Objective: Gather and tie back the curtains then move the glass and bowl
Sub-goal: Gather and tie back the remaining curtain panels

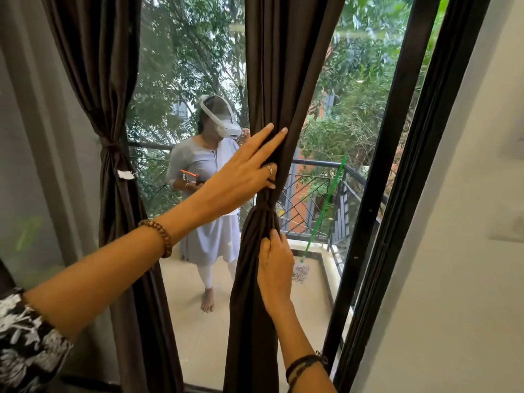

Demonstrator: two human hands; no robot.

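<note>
Two dark brown curtains hang at a glass door. The left curtain point(113, 171) is gathered and tied at mid-height with a band. The middle curtain point(272, 80) is bunched, with a tie point(265, 209) wrapped round it. My left hand point(243, 168) is on this curtain just above the tie: two fingers lie straight on the cloth while thumb and ring finger pinch the fabric. My right hand point(276, 268) grips the bunched cloth just below the tie. No glass or bowl is in view.
The black door frame point(397, 171) runs down the right, with a white wall point(467, 251) beside it. Beyond the glass, a person in a headset point(209, 194) stands on the balcony, near a green-handled mop point(320, 219) and a metal railing point(326, 165).
</note>
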